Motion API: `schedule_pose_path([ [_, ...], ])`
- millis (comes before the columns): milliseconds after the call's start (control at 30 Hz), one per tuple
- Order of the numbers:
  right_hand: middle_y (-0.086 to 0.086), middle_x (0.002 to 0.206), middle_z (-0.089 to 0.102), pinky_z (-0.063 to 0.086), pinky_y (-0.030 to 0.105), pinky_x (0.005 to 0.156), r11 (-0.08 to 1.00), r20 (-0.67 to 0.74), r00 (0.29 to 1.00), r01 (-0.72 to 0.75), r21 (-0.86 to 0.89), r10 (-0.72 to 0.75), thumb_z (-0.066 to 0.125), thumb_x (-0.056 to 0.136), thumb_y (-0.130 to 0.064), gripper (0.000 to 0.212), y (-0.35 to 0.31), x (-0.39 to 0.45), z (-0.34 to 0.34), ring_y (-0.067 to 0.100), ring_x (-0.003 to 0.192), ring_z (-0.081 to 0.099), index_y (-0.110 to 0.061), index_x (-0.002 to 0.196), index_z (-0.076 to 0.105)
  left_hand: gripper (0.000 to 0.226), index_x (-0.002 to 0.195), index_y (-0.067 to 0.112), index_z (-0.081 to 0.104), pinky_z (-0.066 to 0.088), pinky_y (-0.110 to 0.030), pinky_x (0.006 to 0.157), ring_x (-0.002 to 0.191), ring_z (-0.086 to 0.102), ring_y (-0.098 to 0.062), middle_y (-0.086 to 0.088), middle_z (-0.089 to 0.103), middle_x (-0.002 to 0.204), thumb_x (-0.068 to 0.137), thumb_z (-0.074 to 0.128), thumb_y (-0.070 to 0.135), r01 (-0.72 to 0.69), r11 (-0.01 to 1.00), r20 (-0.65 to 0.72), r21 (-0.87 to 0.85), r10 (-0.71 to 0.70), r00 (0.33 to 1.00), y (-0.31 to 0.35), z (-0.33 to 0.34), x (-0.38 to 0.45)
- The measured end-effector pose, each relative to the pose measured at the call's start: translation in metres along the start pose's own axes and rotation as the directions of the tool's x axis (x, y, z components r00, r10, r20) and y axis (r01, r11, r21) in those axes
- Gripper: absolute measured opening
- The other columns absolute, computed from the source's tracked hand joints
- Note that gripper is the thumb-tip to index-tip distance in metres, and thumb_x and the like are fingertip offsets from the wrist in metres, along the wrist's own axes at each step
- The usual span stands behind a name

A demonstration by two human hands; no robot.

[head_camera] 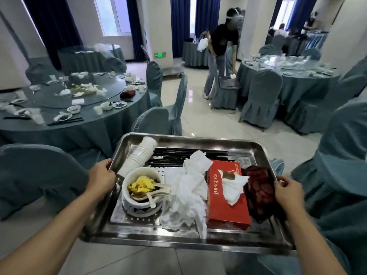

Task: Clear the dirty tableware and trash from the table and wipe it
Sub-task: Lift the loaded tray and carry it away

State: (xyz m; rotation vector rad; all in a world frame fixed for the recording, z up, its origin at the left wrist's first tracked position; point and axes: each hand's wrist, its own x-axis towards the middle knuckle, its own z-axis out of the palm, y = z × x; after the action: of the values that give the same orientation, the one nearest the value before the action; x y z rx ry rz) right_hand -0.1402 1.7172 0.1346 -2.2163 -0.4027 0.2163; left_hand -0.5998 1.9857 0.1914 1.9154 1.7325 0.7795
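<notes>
Step in hand: carrying the loaded tray (256,147) clear of the tables; judged mid-task.
Left hand (100,176): fingers curled over the left rim.
Right hand (289,192): fingers wrapped on the right rim, touching the dark red cloth (258,191).
Technique: keep the tray level and both grips even, because the stacked bowls (142,192) sit off-centre.
Tray contents: cup stack (139,156), black chopsticks (178,155), crumpled tissues (186,197), red tissue box (226,193).
Bowl contents: yellow scraps, spoons.
Table (65,108): ahead on the left, dishes remaining.

Red tissue box (226,197) on tray (198,242), near centre: one column of gold Chinese characters down its top face, left side; too blurred to read. Small gold emblem at its far right corner, illegible.

Far pillar, left of centre: green lit exit sign (160,54), pictogram only.
</notes>
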Motion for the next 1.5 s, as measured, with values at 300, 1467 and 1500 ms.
schedule_pose_path([
  [300,0.025,0.108,0.072,0.050,0.044,0.093,0.999,-0.019,1.000,-0.013,-0.044,0.012,0.065,0.090,-0.011,0.029,-0.083,0.196,0.089,0.042,0.103,0.066,-0.009,0.117,0.073,0.033,0.093,0.015,0.074,0.048,-0.038,0.073,0.088,0.066,-0.036,-0.011,0.075,0.088,0.078,0.055,-0.006,-0.005,1.000,-0.012,-0.012,0.005,1.000,0.078,0.099,0.195],
  [1467,0.019,0.105,0.074,0.051,0.043,0.092,0.999,0.027,0.999,-0.035,-0.040,0.036,0.067,0.089,-0.016,0.027,-0.361,1.061,0.432,0.037,0.102,0.068,-0.009,0.114,0.074,0.040,0.108,0.014,0.076,0.053,-0.045,0.092,0.104,0.065,-0.040,-0.017,0.074,0.106,0.081,0.054,-0.007,0.074,0.997,-0.032,0.003,-0.074,0.997,0.492,0.561,0.939],
  [1500,0.017,0.102,0.075,0.052,0.043,0.091,0.999,0.032,0.999,-0.031,-0.015,0.032,0.069,0.087,-0.017,0.026,-0.369,1.089,0.449,0.036,0.100,0.069,-0.010,0.111,0.075,0.040,0.108,0.013,0.076,0.053,-0.046,0.093,0.104,0.065,-0.041,-0.018,0.074,0.107,0.081,0.055,-0.007,0.079,0.997,-0.043,-0.002,-0.079,0.996,0.500,0.572,0.961],
])
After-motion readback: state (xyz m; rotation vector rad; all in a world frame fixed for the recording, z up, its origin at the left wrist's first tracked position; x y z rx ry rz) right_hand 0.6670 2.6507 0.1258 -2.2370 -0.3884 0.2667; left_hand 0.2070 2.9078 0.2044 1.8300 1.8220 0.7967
